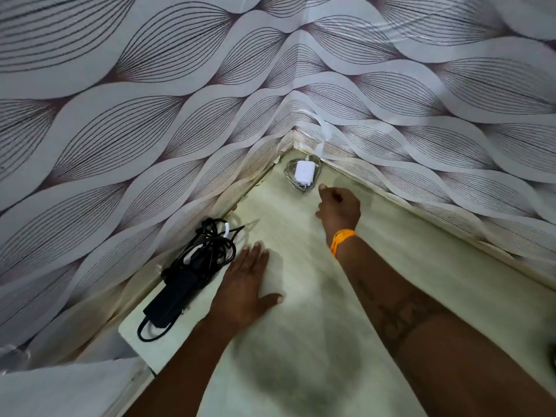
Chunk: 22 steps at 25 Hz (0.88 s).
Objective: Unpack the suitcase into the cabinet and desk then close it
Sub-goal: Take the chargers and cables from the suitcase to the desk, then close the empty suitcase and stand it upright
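**Chargers Set Down in the Corner, Suitcase Out of Sight**

While both hands hover over the pale surface (301, 296), worth weighing the risks first. Could knock the white charger (304, 172), coiled in its own white cable in the far corner where the two patterned walls (120, 115) meet, should the right hand (339, 209) swing forward; sits just beside those curled knuckles. Could also drag the black power adapter (180, 288) off the near left edge: lies close along the left wall with its loose black cable (214, 245) bundled beyond it and one loop hanging near the edge of the surface, so a careless sweep of the left hand (245, 282) would catch it. Blurred at the fingertips, so hard to judge exact clearance.

As to grip: left hand flat and spread, palm down, resting on or just above the surface, holding nothing, its fingers just beside the black cable bundle but apparently not touching it. Right hand loosely curled into a near fist, orange wristband (341, 240) at the wrist; appears empty, nothing visible between the fingers, apart from the white charger by a small gap.

Suitcase not in view; cabinet likewise. Judging by both chargers lying on the surface, desk portion under way, closing not yet done.
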Each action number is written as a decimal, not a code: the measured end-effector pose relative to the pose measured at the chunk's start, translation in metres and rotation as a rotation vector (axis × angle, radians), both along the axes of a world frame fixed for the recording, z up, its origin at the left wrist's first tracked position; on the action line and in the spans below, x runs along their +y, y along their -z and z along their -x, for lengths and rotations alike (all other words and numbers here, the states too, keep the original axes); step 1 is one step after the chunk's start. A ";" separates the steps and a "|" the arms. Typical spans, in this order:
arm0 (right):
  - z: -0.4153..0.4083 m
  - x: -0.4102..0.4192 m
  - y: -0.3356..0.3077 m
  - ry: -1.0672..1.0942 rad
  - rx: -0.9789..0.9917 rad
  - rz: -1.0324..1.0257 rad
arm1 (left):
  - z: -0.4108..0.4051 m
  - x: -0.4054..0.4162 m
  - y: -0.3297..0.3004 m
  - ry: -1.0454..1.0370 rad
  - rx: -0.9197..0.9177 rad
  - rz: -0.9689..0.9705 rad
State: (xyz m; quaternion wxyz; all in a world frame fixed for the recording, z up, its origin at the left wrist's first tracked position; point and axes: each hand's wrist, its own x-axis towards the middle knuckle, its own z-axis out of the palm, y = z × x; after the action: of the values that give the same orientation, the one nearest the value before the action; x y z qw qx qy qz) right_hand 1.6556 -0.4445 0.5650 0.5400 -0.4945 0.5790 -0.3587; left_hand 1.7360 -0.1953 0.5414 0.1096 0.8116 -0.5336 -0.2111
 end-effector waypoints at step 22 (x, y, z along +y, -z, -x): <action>0.461 0.271 -0.186 0.184 -0.319 -0.038 | 0.350 0.053 -0.227 -0.189 1.093 0.401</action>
State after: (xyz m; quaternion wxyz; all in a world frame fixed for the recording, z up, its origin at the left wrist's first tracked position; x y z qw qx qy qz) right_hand 1.1942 -0.1739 0.7511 0.5990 -0.3658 0.5355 -0.4697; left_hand 1.3864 -0.1425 0.7685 0.5383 0.5926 -0.3547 -0.4830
